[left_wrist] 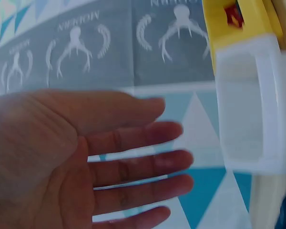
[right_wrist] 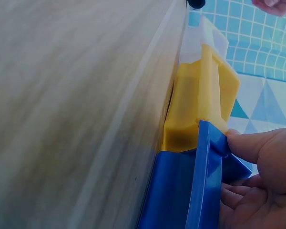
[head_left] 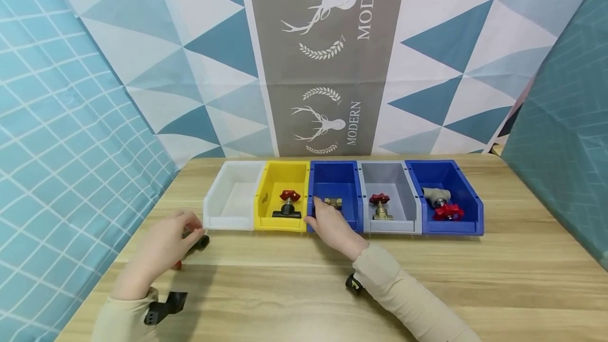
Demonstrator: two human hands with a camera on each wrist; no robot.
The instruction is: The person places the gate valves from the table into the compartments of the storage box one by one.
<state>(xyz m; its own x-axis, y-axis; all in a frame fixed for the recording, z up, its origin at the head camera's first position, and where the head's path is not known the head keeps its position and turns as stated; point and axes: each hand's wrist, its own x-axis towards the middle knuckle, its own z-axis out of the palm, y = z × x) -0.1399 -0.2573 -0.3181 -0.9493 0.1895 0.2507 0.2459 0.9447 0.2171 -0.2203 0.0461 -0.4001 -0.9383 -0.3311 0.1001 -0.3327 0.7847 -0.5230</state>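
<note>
My right hand (head_left: 334, 228) grips the front left corner of the middle blue bin (head_left: 334, 174). The right wrist view has its thumb on the rim beside the yellow bin (right_wrist: 186, 102), with the other fingers curled inside the front wall. A brass fitting (head_left: 334, 203) lies in that bin, partly covered by the hand. Left of the white bin (head_left: 233, 223), my left hand (head_left: 163, 241) hovers with nothing in it. Its fingers (left_wrist: 148, 167) are extended and slightly spread in the left wrist view. A black pipe fitting (head_left: 203, 243) with a red part (head_left: 177, 265) shows beneath it, mostly hidden.
The bins stand side by side along the table's (head_left: 285, 289) back. The yellow bin holds a black valve (head_left: 287, 209) with a red handwheel. A brass valve (head_left: 381, 210) lies in the grey bin, and a grey valve (head_left: 437, 197) with red handwheel in the right blue bin (head_left: 432, 170).
</note>
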